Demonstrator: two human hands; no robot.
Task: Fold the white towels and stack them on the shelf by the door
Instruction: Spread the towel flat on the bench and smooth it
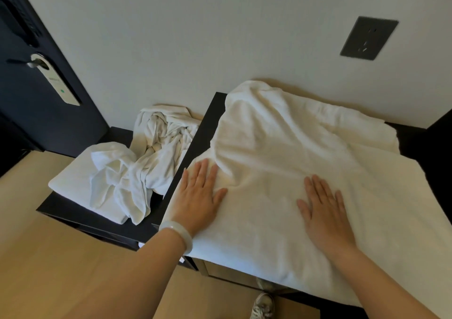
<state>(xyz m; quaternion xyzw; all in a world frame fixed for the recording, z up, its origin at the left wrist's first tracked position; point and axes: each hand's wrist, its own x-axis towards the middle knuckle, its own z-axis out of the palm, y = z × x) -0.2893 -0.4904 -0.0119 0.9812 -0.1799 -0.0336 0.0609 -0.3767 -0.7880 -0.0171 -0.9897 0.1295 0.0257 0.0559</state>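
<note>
covering dark counter (213, 117) by wall (195, 37): towel (305, 157)

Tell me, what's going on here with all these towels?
A person presses the left hand and right hand flat on a big white towel spread over a dark counter, apparently smoothing it for folding. On the lower shelf beside the door, crumpled towels lie partly on top of a folded towel.

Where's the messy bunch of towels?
Left in the head view, the crumpled towels lie on the low dark shelf near the door, beside the left hand.
</note>
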